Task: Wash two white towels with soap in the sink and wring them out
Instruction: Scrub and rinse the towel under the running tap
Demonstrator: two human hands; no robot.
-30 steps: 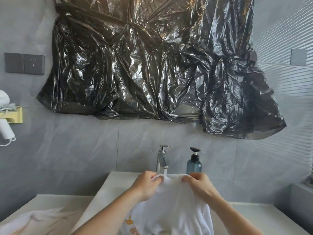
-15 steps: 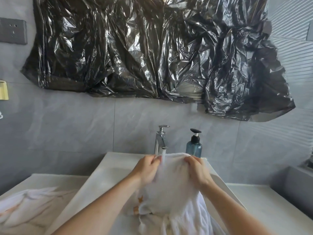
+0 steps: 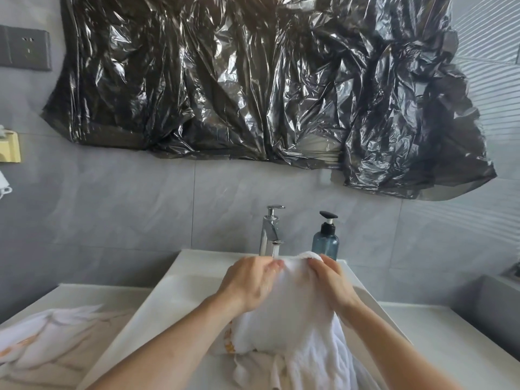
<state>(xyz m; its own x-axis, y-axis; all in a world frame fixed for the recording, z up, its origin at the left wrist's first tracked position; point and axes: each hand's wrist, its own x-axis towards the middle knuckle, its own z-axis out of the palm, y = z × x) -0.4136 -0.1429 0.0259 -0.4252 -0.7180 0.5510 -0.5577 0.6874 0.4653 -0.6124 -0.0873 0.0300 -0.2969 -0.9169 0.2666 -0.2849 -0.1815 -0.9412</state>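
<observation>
A white towel point(image 3: 292, 313) hangs bunched over the white sink point(image 3: 180, 280), its upper edge just under the chrome tap point(image 3: 270, 232). My left hand point(image 3: 250, 280) grips that upper edge on the left, fingers curled into the cloth. My right hand point(image 3: 332, 280) grips it on the right. The towel's lower part trails into the basin, where a small orange mark shows on the cloth. A second white towel point(image 3: 47, 336) lies spread on the counter to the left of the sink. A blue soap pump bottle point(image 3: 325, 240) stands behind the sink, right of the tap.
Crumpled black plastic sheeting point(image 3: 267, 88) covers the wall above the sink. A grey socket plate point(image 3: 25, 52) and a yellowish holder point(image 3: 9, 147) are on the left wall. The pale counter point(image 3: 439, 339) continues to the right of the sink.
Both hands have kept hold of the towel and worked its upper edge under the tap. The view has tilted down and drawn closer to the sink.
</observation>
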